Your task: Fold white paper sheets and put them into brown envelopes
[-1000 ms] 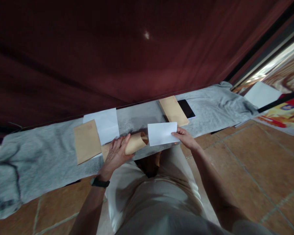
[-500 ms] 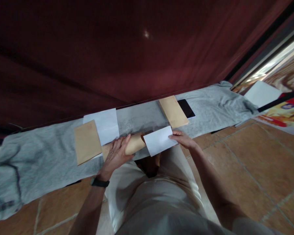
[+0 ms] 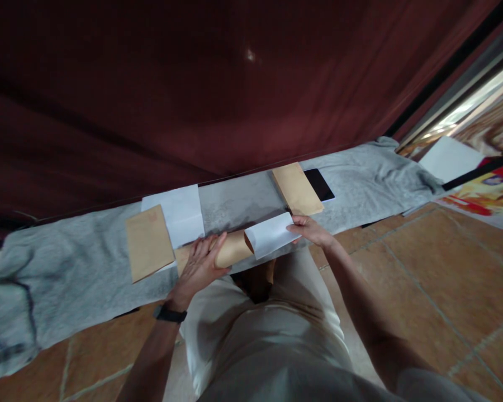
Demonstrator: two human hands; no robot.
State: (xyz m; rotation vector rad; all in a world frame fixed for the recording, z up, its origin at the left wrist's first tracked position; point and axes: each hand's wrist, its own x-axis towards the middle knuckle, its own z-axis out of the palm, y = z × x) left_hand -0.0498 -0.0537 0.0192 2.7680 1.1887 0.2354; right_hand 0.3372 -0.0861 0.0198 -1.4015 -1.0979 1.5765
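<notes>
In the head view, my left hand [image 3: 202, 261] presses and curls around a brown paper envelope [image 3: 233, 248], whose open end bulges and faces right. My right hand [image 3: 312, 229] pinches the right end of a white sheet of paper [image 3: 271, 235]. That sheet is bowed, and its left end meets the envelope's open mouth; whether its edge is inside I cannot tell. Left of my left hand lies another brown envelope [image 3: 150, 243], partly over white paper [image 3: 178, 209]. Beyond my right hand rests a further brown envelope [image 3: 297, 188].
A grey cloth [image 3: 243, 195] covers the narrow bench. A dark-screened phone or tablet [image 3: 319, 185] lies beside the right-hand envelope. Behind the bench hangs a dark red curtain-like surface [image 3: 235, 111]. At the right are a white panel [image 3: 450, 162] and a colourful printed sheet [image 3: 486, 198].
The white sheet has shifted slightly upward and now curves, its left end closer against the envelope's mouth. My left hand keeps its place on the envelope.
</notes>
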